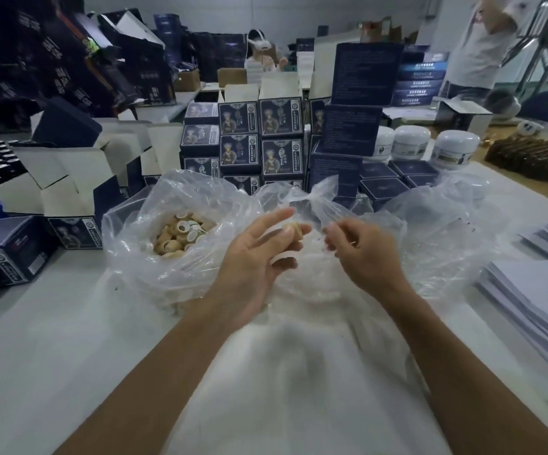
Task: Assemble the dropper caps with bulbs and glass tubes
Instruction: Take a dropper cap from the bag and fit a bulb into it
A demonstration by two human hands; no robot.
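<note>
My left hand (253, 254), at frame centre, pinches one tan dropper cap (294, 232) between thumb and fingers (275, 218), the index finger stretched out above it. Just right of it, my right hand (361, 247) has its fingers curled together as if pinching something thin; a glass tube may be there, but I cannot tell through the blur. The cap looks light, rigid and smooth, so I judge it best held by its sides, leaving the hole free. Any glass tube would be fragile and slippery; hold it near the end and push gently. More caps (180, 236) fill the clear bag (141, 208) at centre left on the bench (36, 339).
</note>
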